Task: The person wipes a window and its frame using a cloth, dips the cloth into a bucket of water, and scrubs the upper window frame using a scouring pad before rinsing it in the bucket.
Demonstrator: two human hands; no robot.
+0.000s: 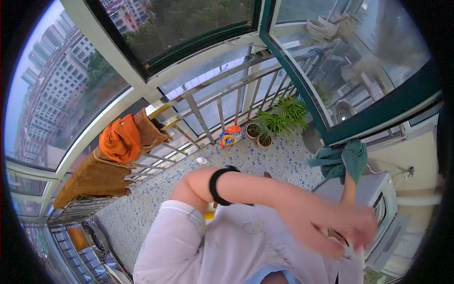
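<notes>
My left arm, with a black band on the wrist, crosses in front of my white shirt [236, 236] to the right. At its end my left hand [343, 229] is smeared by motion, its fingers bent beside my right arm. Whether it grips anything is unclear. Beyond it a narrow stretch of my right forearm rises into a bunched green cloth [354, 161]. That cloth covers my right hand [349, 182] almost wholly, and its loose folds hang to the left, near the lower edge of the green-framed window [312, 104].
A white washing machine [378, 189] stands at right. Potted plants [283, 116] and an orange Tide package [231, 136] sit by the metal railing [203, 118]. Over the railing hang an orange cloth [120, 139] and a brown mat [92, 177]. A shelf rack [71, 251] stands lower left.
</notes>
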